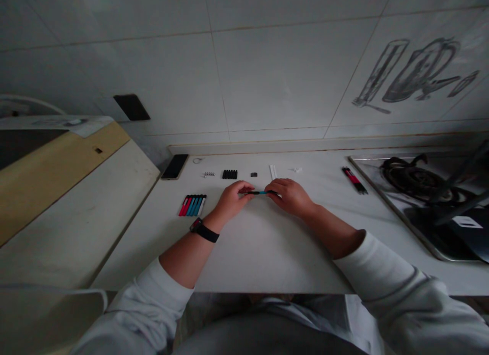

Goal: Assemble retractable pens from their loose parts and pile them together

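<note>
Roughly: white counter [267, 253], gas hob [431, 192] at the right end, phone [174, 167] back left. Smaller stuff: row of red and blue pen bodies [193, 205] just left of the hands, red-black pens [354, 180] near the hob, black caps [229, 174], white strips [272, 171] and springs [209, 174] lined up behind, all apart from the hands. Left hand [232, 199] and right hand [291, 195] each pinch one end of a thin blue pen [260, 192], fingers closed on it, held level at mid-counter.

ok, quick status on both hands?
Left hand: closed, pinching one end of the blue pen.
Right hand: closed, gripping the pen's other end.
</note>
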`<state>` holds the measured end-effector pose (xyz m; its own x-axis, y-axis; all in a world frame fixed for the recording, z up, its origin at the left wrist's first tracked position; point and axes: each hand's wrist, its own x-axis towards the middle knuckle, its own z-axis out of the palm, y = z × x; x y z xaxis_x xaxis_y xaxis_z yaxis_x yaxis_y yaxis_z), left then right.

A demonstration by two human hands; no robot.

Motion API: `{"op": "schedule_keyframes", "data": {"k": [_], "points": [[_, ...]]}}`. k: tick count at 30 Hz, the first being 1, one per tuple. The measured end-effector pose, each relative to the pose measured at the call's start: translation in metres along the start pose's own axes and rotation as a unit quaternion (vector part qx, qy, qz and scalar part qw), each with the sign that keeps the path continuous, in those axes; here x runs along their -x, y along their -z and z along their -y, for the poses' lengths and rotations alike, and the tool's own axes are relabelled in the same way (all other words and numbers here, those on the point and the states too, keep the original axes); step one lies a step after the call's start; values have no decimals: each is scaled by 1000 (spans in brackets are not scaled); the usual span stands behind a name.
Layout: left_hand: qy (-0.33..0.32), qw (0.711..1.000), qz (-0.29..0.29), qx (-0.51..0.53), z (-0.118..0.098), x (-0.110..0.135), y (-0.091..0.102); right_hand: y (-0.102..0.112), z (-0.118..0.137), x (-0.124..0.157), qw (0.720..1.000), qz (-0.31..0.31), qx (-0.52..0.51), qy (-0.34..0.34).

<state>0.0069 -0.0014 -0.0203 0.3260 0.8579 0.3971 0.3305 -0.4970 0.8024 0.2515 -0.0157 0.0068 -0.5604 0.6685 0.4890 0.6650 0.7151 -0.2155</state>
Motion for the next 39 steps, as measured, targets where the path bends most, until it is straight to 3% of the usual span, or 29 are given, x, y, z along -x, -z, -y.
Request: {"op": "schedule_keyframes", "data": {"k": [5,11,30,34,39], "points": [[11,1000,-4,-8,-1,1,1,2,-1,0,1000,-29,-11,1],[51,993,32,-104,-1,1,4,3,-2,-1,1000,-24,-12,3],[-38,994,12,-101,-5,-2,5,2,-7,0,1000,-23,-19,-7],[-29,995,-5,-93,-2,-1,4,4,-6,-1,999,-33,-22,-6],[-24,995,23,-97,-1,-3,4,3,-5,-1,999,-34,-12,-4]]}}
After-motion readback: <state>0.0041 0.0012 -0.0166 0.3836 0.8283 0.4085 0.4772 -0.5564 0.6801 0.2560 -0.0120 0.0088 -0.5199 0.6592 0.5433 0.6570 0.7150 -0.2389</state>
